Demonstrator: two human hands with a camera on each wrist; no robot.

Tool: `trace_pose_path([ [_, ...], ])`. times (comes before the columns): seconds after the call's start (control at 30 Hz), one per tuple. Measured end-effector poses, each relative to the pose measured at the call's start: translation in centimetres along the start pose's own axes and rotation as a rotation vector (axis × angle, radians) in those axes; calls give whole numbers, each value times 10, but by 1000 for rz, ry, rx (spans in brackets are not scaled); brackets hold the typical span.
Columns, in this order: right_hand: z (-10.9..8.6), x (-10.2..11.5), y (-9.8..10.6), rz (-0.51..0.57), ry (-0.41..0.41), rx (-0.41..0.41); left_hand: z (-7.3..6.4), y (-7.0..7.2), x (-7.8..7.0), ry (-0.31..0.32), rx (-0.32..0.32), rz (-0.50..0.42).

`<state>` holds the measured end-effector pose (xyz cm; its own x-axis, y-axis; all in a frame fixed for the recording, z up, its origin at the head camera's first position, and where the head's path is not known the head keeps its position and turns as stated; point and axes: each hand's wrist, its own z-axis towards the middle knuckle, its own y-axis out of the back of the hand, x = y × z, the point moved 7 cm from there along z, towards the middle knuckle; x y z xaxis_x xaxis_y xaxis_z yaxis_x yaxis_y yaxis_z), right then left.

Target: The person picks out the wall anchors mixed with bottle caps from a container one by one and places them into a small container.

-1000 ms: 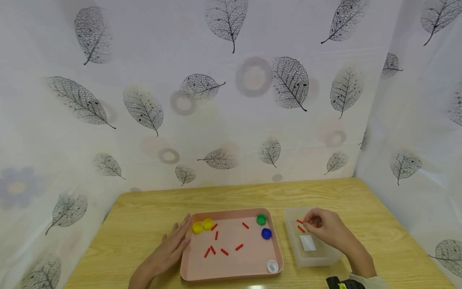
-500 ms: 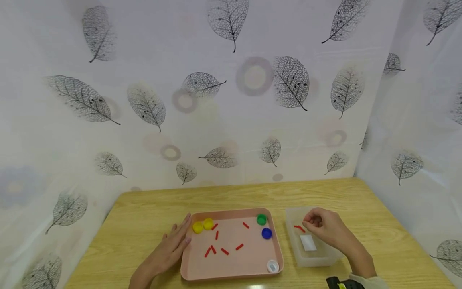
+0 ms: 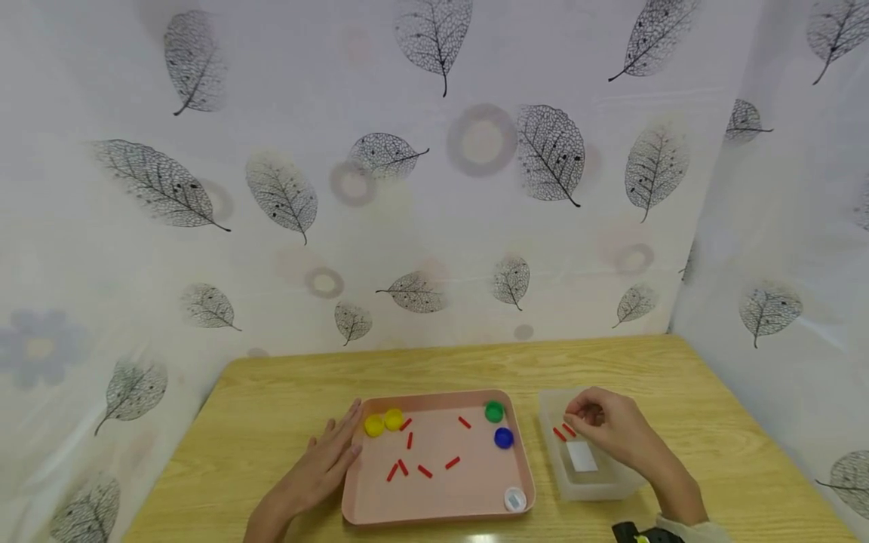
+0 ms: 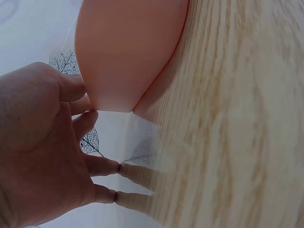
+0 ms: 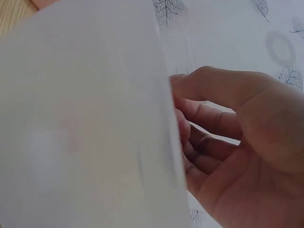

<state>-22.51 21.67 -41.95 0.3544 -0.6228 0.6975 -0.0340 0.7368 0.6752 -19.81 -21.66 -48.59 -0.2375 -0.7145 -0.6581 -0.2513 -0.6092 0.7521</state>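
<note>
Red sticks [image 3: 452,462], clr bin [image 3: 597,492]: 2, tray [image 3: 468,494]: 7, L grip [image 3: 324,461] splayed vs tray, R grip [image 3: 614,430] curled, hold unclear

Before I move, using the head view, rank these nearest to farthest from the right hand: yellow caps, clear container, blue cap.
From the right hand:
1. Clear container: right of the tray, with the hand over it.
2. Blue cap: by the tray's right wall.
3. Yellow caps: tray's far left corner.
</note>
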Motion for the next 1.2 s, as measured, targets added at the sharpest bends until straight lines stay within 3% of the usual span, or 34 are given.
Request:
trace_pose_path([
  [0.3,7,24,-10,61,142,2,-1,-1,-4,24,17,-26],
  [0.53,10,47,-30,90,252,37,0,-3,-7,16,-5,-10],
  [0.7,15,58,-46,119,252,101,-1,-3,-9,15,-30,-1],
  [0.9,20,68,-61,183,225,161,1,-5,-6,33,-17,-7],
  [1.2,29,83,-86,201,256,157,3,-4,-7,44,-21,6],
])
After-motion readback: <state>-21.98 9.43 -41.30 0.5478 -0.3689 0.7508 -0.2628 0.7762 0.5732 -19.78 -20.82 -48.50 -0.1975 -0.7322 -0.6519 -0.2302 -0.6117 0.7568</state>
